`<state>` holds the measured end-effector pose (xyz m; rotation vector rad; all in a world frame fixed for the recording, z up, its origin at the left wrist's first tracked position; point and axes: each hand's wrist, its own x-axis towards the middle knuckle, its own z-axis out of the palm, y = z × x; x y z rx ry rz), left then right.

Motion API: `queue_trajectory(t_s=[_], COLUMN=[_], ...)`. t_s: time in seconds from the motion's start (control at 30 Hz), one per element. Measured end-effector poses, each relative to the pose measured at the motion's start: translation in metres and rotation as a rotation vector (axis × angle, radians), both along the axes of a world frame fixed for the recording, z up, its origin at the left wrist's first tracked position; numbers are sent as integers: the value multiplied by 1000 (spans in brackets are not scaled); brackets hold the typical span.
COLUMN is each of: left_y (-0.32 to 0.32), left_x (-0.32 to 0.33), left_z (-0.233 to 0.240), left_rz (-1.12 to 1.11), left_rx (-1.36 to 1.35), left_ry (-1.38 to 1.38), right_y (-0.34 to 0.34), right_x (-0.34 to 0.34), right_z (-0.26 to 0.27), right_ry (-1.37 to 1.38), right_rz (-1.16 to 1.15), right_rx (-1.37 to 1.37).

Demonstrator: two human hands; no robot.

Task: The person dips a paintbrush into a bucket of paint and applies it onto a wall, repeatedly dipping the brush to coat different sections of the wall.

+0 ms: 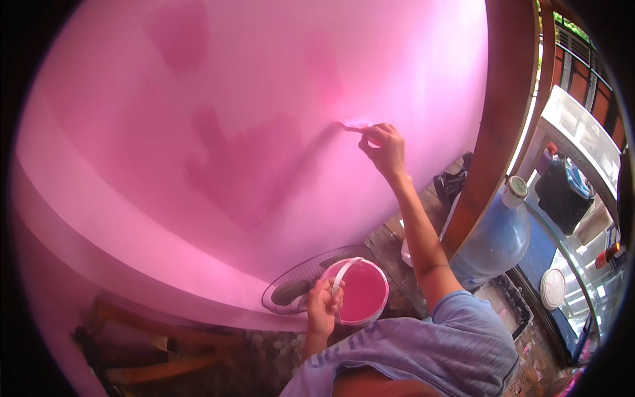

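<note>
My right hand (386, 149) is raised to the pink wall (238, 164) and grips the handle of a paintbrush (353, 128), whose tip is at the painted surface. Darker pink patches mark the wall to the left of the brush and above it. Low in front of me, my left hand (325, 305) is closed on the white handle of a plastic bucket (364, 293). The bucket contains pink paint, and its rim is smeared with it.
Behind the bucket is a fan's wire grille (283, 293). To the right stand a large water bottle (491, 238), a paint tray (516, 307) on the floor and a glass-topped case (570, 258) with a round lid (552, 289). A wooden post (506, 99) borders the wall. Wooden pieces (158, 369) lie lower left.
</note>
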<state>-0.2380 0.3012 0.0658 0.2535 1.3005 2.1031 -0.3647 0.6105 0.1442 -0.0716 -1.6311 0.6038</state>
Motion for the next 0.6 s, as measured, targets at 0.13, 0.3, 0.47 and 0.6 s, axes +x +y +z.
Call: queue_trajectory(t_s=[0.13,0.3,0.47,0.6], left_y=[1,-4,-6,-6], left_x=[-1,2,8,8], left_z=[-2,-6,0,0], left_rz=[-29,-11,-15,-5], left_rx=[-45,-24,-18,-43], left_ry=[24,-8,-25,13], right_y=[13,7,5,1], right_x=[0,-10,-11,3], right_z=[23,65,11,-4], right_ry=[-157,4,22,-152], right_rz=[33,42,-26,6], right_rx=[68,90,151,57])
